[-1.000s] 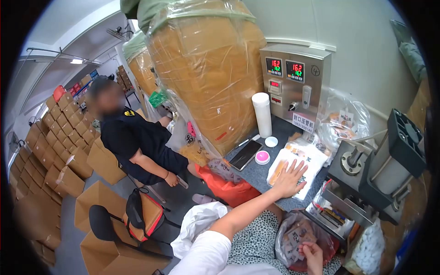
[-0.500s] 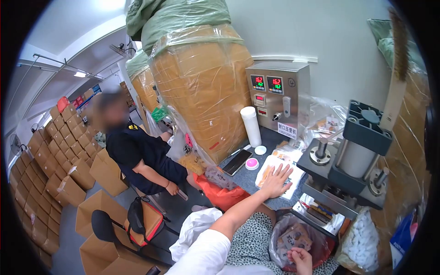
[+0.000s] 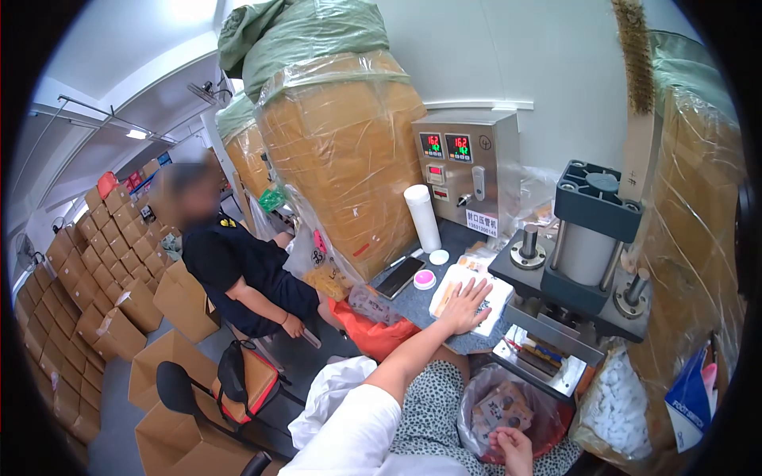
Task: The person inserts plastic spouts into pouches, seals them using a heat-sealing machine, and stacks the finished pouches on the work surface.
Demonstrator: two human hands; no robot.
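My left hand (image 3: 467,308) lies flat, fingers spread, on a stack of white printed pouches (image 3: 494,317) on the grey worktop. My right hand (image 3: 514,451) is low in front of my lap, fingertips closed together at the near side of a clear plastic bag (image 3: 470,397). Whether something thin is between those fingertips is hard to make out. Inside the bag lie several brown printed packets (image 3: 502,408). Right of my left hand stands a press machine (image 3: 586,262) with a metal jaw and a tray.
A steel control box (image 3: 468,170) with lit displays stands behind the worktop, near a white bottle (image 3: 422,218), a phone (image 3: 400,278) and a pink-topped round tub (image 3: 425,279). A wrapped carton stack (image 3: 337,151) rises at the back. Left, another person (image 3: 246,270) stands beside an orange bag (image 3: 373,327).
My view has turned slightly, so the worktop and machine appear further left. My left hand stays flat on the pouches; my right hand stays low by the plastic bag, its fingertips still together.
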